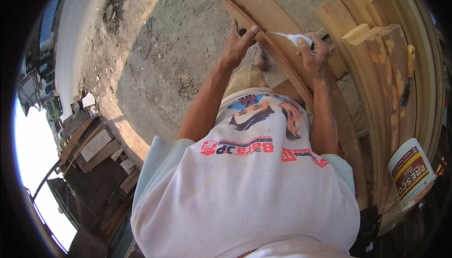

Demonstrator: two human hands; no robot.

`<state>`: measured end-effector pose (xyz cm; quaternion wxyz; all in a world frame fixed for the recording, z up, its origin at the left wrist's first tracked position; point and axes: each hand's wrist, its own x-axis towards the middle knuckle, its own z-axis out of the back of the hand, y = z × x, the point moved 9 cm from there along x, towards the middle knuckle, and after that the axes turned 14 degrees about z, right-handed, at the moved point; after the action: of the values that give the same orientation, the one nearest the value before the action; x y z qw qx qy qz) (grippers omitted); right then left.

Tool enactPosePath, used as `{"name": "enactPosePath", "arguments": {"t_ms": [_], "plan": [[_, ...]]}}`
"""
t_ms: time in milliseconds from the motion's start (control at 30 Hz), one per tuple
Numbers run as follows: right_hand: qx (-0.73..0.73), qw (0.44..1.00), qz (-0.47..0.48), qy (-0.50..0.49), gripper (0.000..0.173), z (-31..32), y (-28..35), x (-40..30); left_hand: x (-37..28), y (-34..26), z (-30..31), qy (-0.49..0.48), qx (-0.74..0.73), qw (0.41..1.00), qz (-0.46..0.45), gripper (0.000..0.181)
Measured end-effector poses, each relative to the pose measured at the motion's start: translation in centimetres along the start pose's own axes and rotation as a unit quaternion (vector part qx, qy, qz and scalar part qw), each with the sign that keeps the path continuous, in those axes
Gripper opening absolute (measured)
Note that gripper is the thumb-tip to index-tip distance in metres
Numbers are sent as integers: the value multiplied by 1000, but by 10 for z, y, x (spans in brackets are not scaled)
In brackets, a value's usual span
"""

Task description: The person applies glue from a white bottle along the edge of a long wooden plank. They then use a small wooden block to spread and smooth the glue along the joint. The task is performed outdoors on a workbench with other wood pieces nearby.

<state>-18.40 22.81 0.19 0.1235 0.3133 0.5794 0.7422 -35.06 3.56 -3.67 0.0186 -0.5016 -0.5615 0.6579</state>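
My left hand (239, 44) grips a long, narrow wooden board (282, 58) standing on edge, with the thumb at its top edge and the fingers on its near side. That board slants from the upper left down to my right forearm. In my right hand (315, 54) is a small white glue bottle (296, 39), tilted so its thin nozzle points left. The nozzle tip is close to the board's upper edge, near my left thumb; whether they touch I cannot tell. Just behind lies a wider flat wooden panel (263, 9).
Several long boards (381, 56) with orange filler patches are stacked at right. A putty knife with a yellow handle (410, 60) and a Presco tub (411, 173) rest on them. Scrap wood (95, 145) is piled at left on the dirt ground (169, 53). My foot (259, 56) stands below the board.
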Motion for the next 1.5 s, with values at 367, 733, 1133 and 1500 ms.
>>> {"name": "enactPosePath", "arguments": {"t_ms": [367, 733, 1133, 1500], "plan": [[-16, 1000, -20, 17, 18, 0, 4, 0, -5, -6, -3, -2, 14, 1000, -1, 129], [51, 997, -58, -7, 18, 3, -12, -3, 0, 1, -1, 0, 5, 1000, -12, 114], [-7, 999, -30, 15, 18, -2, 2, 3, -1, -3, 0, -3, 26, 1000, -10, 111], [7, 998, -57, -15, 22, 5, -2, -9, 1, -2, -2, 7, 10, 1000, -8, 108]]}}
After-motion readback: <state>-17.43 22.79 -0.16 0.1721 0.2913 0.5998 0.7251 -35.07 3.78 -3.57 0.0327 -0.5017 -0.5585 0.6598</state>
